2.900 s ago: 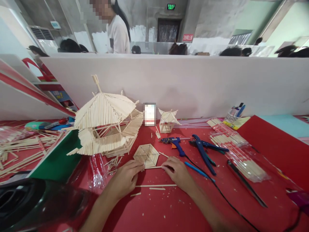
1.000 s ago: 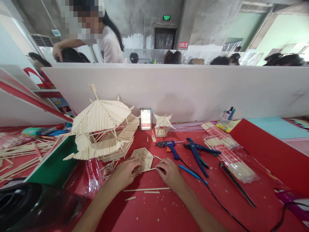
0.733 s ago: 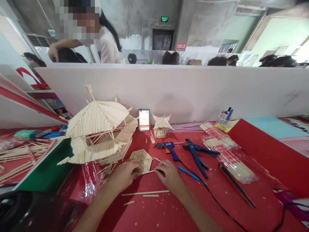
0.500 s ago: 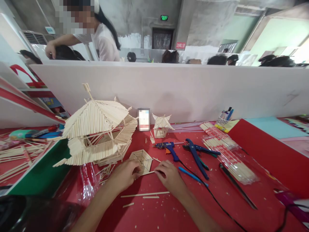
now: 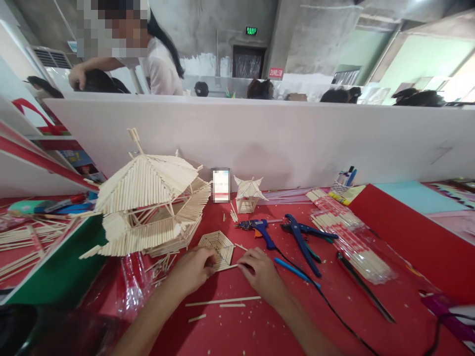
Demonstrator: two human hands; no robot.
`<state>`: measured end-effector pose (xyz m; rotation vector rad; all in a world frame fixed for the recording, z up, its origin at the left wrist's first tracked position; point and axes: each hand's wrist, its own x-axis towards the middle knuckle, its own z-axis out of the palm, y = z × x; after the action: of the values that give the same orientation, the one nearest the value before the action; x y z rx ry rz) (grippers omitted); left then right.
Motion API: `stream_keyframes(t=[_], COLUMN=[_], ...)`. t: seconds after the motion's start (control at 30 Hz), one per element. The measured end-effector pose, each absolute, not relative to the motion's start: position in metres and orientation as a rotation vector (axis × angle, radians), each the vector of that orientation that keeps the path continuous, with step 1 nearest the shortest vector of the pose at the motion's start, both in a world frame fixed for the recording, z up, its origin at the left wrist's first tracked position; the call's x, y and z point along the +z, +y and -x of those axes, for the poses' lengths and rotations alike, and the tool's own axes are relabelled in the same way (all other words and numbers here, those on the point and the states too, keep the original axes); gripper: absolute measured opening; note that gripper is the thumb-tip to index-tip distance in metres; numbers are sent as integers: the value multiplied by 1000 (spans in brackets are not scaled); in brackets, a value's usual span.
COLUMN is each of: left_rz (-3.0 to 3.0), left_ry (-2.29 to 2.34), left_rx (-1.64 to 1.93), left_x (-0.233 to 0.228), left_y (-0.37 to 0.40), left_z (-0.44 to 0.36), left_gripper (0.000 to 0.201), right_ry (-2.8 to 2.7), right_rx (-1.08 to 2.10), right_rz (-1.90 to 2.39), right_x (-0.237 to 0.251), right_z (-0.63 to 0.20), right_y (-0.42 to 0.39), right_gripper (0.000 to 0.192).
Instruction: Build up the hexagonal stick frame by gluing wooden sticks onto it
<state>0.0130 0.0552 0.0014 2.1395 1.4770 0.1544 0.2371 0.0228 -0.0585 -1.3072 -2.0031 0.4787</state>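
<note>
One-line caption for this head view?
Both hands, left hand and right hand, press a thin stick against a hexagonal stick panel.

Changes since the earlier pictures:

- Person in a white top (image 5: 159, 64) behind the white partition: earlier upright, now bent forward to the left, one arm stretched out with a hand (image 5: 76, 76) resting on a dark head of hair.
- Camera view: drifts slightly left and down, so the large two-tiered pavilion model of pale wooden sticks (image 5: 148, 202) sits further left in the picture, and less of the black rounded object (image 5: 11, 321) at lower left shows.
- Left hand (image 5: 193, 269) and right hand (image 5: 260, 272): shifted only with the view, both remaining at the near edge of the flat hexagonal stick panel (image 5: 217, 244) with the thin stick (image 5: 232, 266) between them.
</note>
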Motion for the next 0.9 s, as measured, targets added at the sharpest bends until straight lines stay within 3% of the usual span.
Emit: stream_keyframes(t=[0.9], left_rz=[-2280], left_ry=[1344], left_rx=[133], left_x=[14], left_y=[52], left_z=[-14], left_gripper=[19], right_ry=[-2009], right_rx=[465], right_rz=[1316], right_x=[-57], right_z=[-236], right_y=[23], right_gripper=[15])
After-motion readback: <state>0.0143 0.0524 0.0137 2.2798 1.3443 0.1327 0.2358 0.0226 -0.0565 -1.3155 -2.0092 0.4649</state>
